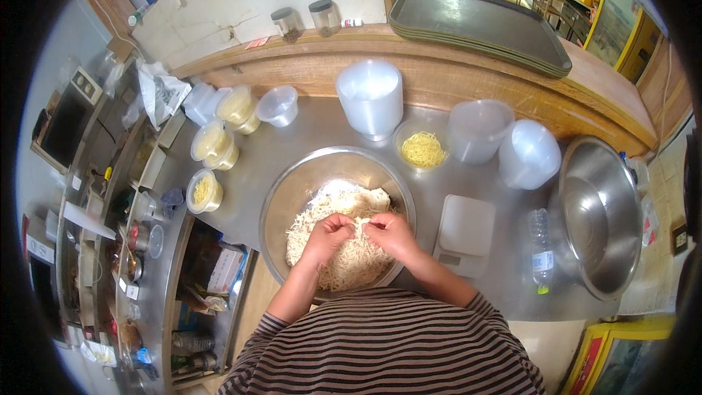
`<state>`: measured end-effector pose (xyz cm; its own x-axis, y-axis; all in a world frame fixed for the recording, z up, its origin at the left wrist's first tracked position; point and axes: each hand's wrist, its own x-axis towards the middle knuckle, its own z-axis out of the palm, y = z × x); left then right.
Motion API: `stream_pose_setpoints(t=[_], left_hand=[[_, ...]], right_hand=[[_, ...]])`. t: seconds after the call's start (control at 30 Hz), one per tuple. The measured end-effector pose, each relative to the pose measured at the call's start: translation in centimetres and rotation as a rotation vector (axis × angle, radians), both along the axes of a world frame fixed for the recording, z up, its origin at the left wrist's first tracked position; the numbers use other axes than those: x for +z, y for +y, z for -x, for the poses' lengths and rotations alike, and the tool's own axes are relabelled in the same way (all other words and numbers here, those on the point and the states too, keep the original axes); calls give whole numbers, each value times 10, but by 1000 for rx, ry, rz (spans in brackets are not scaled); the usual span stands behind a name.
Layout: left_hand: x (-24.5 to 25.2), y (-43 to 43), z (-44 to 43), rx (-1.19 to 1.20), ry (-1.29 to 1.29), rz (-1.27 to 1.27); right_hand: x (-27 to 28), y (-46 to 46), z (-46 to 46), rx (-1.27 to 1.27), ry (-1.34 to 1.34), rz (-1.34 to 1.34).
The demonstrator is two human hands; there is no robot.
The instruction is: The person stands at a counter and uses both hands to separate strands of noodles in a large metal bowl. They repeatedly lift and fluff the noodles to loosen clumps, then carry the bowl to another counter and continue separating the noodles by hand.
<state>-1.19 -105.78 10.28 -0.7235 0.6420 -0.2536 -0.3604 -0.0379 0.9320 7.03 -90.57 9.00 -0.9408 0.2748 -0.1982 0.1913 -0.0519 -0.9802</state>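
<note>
A wide stainless steel mixing bowl (286, 184) stands before me on the metal counter. Pale shredded food (351, 271), which looks like pulled chicken, fills much of it. Larger unshredded chunks (377, 197) lie at the heap's far right side. Over the heap, my left hand (328, 237) and my right hand (394, 235) face each other with their fingertips nearly meeting. Both pinch a small pale piece (360, 224) between thumbs and fingers. The fingers partly hide that piece.
Lidded tubs (211, 140) of yellow strands stand at left; an open tub (423, 149) of them sits beyond the bowl. Stacked plastic tubs (370, 96), a kitchen scale (466, 230), a plastic bottle (541, 247) and another steel bowl (600, 225) share the counter. Trays (477, 22) rest on the ledge.
</note>
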Motion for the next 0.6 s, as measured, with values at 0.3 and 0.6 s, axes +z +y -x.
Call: stream_pose_setpoints(t=[0.3, 0.6], left_hand=[[-15, 1, -5, -28, 148, 103], [11, -2, -6, 115, -133, -38]], right_hand=[[-3, -5, -2, 14, 65, -119], [24, 0, 0, 21, -47, -100]])
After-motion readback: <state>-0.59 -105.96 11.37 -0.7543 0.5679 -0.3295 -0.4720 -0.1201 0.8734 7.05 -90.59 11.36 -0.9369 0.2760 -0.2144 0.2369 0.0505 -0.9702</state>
